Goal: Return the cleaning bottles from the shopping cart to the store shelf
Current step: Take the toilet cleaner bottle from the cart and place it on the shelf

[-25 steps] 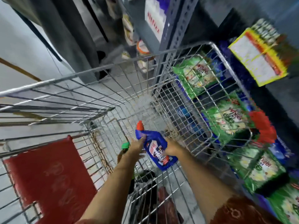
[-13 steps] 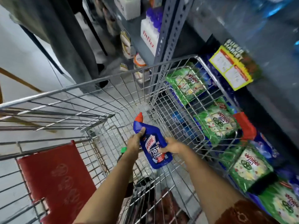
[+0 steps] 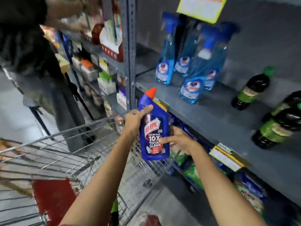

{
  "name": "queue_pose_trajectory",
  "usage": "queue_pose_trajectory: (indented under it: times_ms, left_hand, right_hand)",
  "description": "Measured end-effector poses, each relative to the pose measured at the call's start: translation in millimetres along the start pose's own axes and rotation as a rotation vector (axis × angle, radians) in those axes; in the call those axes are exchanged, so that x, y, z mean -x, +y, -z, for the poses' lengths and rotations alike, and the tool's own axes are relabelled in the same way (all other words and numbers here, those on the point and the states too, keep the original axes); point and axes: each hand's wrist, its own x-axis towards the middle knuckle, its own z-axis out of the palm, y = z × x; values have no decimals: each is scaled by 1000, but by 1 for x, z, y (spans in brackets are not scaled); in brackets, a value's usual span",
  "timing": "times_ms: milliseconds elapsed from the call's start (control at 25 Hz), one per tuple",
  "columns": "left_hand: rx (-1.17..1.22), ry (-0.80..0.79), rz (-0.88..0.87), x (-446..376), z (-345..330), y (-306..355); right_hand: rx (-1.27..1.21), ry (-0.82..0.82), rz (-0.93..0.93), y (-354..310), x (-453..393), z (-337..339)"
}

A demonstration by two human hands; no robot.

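A blue Harpic bottle with a red cap is upright above the wire shopping cart, level with the front edge of the grey store shelf. My left hand grips its upper body and neck. My right hand touches its lower right side, thumb across the label. Another bottle with a green label stands low in the cart, mostly hidden by my left arm.
Several blue spray bottles stand on the shelf, with dark green-labelled bottles to their right. Green detergent packs fill the shelf below. A person in dark clothes stands at the left beside the cart. A red child-seat flap sits in the cart.
Both hands have lifted the blue bottle up out of the cart to shelf height. The view has swung up, showing the shelf with spray bottles.
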Motion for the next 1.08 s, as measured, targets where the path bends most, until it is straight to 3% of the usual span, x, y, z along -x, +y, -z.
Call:
queue_pose_trajectory:
  times_ms: [160,440,720,960,1080]
  left_hand:
    - [22,-172,-123,43,-63,34]
    - [-77,-306,-232,82,-143,35]
    - [-361,-503,-448,121,-252,-1]
    - [-476,-777,-346,150,-339,-48]
    - [-511,-837,-306,164,-376,-71]
  right_hand:
    - [60,94,135,-27,69,33]
    - [33,294,282,-24,148,84]
    - [-37,665,268,21,225,165]
    - [-89,999,254,74,283,219]
    - [-147,1138,260,94,302,241]
